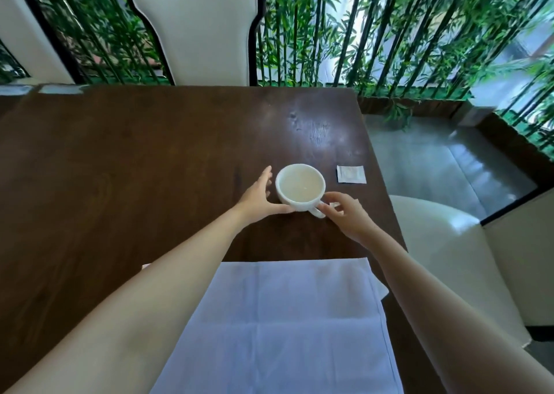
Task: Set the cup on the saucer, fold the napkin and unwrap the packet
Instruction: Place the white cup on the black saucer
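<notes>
A white cup (pixel 299 185) stands upright on the dark wooden table (pixel 135 169), empty, with its handle turned toward me. My left hand (pixel 260 197) cups its left side, thumb under the near wall and fingers spread past the rim. My right hand (pixel 344 213) pinches the handle with its fingertips. A small white packet (pixel 350 174) lies flat to the right of the cup, near the table's right edge. A pale napkin (pixel 278 327) is spread open between my forearms at the near edge. No saucer is visible.
A white-cushioned chair (pixel 198 28) stands behind the table's far edge, another white seat (pixel 443 243) at the right. Bamboo stalks (pixel 389 34) fill the background. The table's right edge runs close to the packet and my right arm.
</notes>
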Tool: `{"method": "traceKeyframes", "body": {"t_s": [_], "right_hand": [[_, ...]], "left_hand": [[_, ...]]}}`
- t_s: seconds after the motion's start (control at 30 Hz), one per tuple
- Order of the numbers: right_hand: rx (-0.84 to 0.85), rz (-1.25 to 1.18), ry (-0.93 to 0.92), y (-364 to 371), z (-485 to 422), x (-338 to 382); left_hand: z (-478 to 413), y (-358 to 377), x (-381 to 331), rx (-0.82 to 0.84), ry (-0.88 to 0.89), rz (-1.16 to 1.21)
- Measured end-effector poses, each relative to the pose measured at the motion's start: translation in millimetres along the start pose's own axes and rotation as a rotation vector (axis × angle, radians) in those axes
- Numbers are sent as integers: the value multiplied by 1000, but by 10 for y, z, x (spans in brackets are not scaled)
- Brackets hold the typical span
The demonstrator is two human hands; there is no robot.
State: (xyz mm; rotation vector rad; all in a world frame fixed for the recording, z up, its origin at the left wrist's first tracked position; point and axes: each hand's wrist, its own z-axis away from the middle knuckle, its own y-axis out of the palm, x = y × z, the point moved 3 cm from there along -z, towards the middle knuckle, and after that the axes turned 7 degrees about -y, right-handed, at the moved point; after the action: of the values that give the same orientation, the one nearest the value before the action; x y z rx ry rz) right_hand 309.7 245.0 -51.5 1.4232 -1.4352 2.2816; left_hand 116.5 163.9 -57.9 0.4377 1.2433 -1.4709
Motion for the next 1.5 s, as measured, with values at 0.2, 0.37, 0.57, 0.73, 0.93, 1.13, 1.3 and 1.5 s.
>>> {"method": "traceKeyframes", "body": {"t_s": [0.2,0.37,0.57,0.73,0.93,1.13,1.3,1.5], "right_hand": [[-105,-143,-37,41,-13,-122],[-97,-248,-28,103,-8,-161],[-94,-468,25,196,-14,-172],[-229,-665,115,343,28,-161],[-303,-735,128,461,40,-175],[-302,-737,113,485,33,-211],[-228,-784,175,401,35,-173],[-191,-806,267,291,228,-18]], "left_hand": [[-99,59,-8,169,23,160],[-107,99,-29,204,75,202],[-130,119,38,170,50,204],[-153,136,89,156,32,203],[-173,147,126,149,31,233],[-153,176,140,125,33,260],[-78,161,44,92,44,235],[167,155,-109,98,50,198]]}}
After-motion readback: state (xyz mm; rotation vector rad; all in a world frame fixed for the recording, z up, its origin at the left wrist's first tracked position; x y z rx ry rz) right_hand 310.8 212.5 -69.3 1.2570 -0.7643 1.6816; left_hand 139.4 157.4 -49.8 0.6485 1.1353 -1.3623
